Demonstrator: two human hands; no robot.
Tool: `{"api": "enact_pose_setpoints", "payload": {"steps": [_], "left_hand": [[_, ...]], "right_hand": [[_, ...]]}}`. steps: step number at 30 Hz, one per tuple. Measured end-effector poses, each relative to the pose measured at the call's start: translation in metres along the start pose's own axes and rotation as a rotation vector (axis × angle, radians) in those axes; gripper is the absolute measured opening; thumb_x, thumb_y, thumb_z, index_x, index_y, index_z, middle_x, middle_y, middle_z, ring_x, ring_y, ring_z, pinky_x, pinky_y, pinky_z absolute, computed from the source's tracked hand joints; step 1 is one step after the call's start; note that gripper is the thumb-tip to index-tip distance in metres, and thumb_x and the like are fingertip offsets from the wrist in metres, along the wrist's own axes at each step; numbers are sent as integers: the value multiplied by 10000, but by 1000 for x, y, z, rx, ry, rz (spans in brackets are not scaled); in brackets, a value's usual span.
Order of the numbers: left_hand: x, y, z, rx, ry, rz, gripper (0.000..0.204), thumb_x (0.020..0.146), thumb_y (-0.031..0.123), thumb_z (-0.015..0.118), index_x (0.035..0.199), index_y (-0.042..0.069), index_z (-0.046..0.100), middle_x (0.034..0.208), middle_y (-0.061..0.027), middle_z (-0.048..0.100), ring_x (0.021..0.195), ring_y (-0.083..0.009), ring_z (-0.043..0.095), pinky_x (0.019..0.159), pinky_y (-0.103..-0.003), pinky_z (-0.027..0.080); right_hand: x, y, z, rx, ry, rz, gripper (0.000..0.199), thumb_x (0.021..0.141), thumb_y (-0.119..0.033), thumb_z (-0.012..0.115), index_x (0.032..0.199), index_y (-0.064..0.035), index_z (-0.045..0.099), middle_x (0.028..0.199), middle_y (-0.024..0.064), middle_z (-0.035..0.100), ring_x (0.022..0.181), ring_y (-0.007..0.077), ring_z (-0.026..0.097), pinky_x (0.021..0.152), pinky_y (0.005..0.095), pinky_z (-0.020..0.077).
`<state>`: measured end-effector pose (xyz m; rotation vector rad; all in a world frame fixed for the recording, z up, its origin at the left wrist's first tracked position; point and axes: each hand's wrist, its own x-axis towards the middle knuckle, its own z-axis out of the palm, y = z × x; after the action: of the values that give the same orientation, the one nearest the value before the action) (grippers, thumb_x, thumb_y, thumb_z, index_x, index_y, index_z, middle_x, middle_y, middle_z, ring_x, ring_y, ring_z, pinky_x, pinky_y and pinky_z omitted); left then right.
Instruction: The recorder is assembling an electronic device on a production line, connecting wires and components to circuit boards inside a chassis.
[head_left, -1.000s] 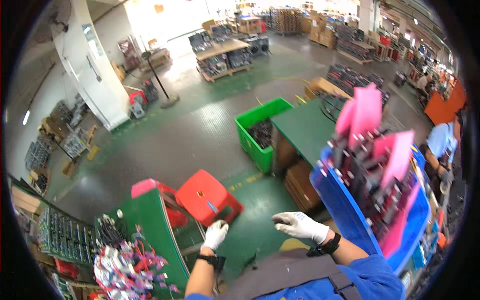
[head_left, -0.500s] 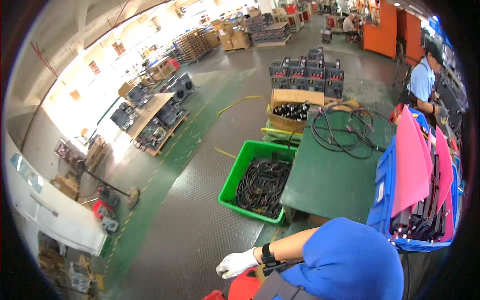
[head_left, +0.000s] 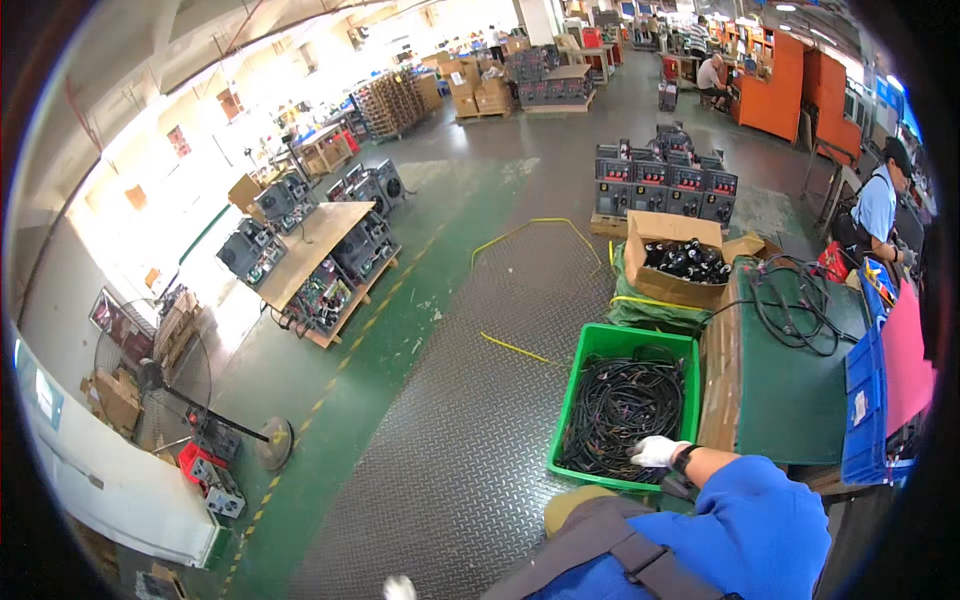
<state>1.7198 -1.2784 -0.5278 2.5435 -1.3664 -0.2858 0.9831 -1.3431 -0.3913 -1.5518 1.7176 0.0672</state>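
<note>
Low at centre right, a green plastic bin is piled with coiled black cables. My right hand, in a white glove with a dark band at the wrist, reaches over the bin's near right part. Its fingertips are down at the cables, and their closing on any of them does not show clearly. Only a blurred white-gloved bit of my left hand appears at the bottom edge, its fingers cut off from view.
Right of the bin stands a green-topped table with a looped black cable. A blue crate holds pink sheets. Behind the bin sits a carton of black parts. A co-worker stands far right; a fan is at left.
My right hand has moved right and into the green bin, from over a red object at the bottom. The view has turned left, shifting the bin and table rightward. My left hand has come into view.
</note>
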Motion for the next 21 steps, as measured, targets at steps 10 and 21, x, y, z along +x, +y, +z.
{"api": "enact_pose_setpoints", "payload": {"steps": [10,21], "left_hand": [[279,355,-168,291,-358,524,396,978,266,511,1256,-10,571,1260,-317,547,1209,-389,518,1029,-407,423],[598,675,17,121,-457,1035,400,966,298,532,1222,-5,585,1105,-249,603,1025,-358,561,899,-419,454]], "right_hand": [[163,0,-74,147,133,597,413,766,-268,541,1050,-29,722,1162,209,658,1114,342,627,930,424,497],[384,-77,-528,607,957,570,804,699,-473,737,1333,-42,496,1426,247,432,1115,391,600,960,457,491]]}}
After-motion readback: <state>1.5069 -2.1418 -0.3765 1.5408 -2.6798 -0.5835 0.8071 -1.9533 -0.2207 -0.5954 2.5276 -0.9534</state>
